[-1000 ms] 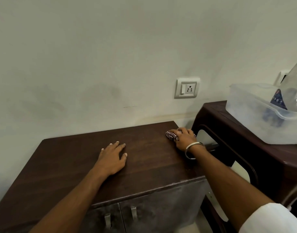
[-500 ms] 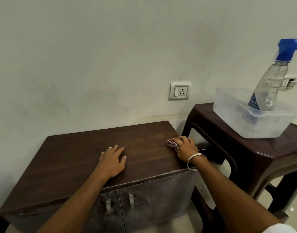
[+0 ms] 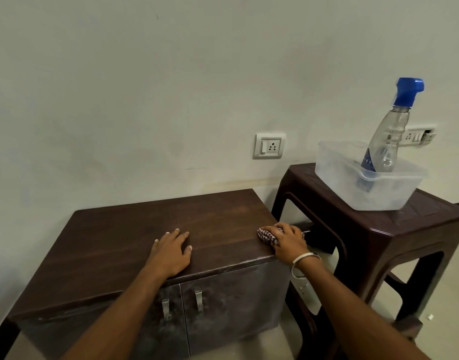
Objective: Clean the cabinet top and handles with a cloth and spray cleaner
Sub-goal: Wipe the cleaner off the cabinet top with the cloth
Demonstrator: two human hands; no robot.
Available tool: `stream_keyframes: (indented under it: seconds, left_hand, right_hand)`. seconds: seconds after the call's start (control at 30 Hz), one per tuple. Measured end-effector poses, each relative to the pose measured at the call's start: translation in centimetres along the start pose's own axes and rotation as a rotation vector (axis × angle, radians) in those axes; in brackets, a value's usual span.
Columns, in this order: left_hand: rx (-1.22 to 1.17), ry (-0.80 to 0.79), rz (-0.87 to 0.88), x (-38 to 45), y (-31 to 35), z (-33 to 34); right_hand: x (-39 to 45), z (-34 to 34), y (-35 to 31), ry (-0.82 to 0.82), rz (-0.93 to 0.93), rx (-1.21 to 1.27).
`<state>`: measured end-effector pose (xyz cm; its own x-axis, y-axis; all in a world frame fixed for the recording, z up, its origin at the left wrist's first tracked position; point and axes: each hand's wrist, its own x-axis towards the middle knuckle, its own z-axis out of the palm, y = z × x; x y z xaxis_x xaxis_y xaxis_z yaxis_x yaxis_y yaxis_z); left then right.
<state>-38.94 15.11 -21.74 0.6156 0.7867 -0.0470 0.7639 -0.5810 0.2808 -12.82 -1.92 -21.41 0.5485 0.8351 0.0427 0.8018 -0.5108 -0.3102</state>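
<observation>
A low cabinet with a dark wooden top (image 3: 134,229) stands against the wall. Two metal handles (image 3: 166,309) hang on its dusty grey doors. My left hand (image 3: 171,252) lies flat on the top near the front edge, fingers spread. My right hand (image 3: 288,241) presses a folded checkered cloth (image 3: 266,235) onto the top's right front corner, fingers curled over it. A clear spray bottle with a blue nozzle (image 3: 390,136) leans in a clear plastic tub (image 3: 335,167) on the stool to the right.
A dark brown plastic stool (image 3: 431,222) stands right beside the cabinet, a narrow gap between them. A wall socket (image 3: 269,146) sits above the cabinet's right end; another socket strip (image 3: 418,136) is behind the bottle. Pale floor shows below.
The view has pulled back and tilted up, bringing the whole spray bottle and stool into sight. My right hand with the cloth has slid toward the front edge along the right side.
</observation>
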Motion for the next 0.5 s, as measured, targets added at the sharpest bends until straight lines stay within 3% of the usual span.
stream_keyframes:
  seconds: [0.5]
  left_hand:
    - [-0.006,-0.010,0.000,-2.5,0.1,0.0]
  right_hand:
    - [-4.2,1.4,-0.2,0.100,-0.020,-0.008]
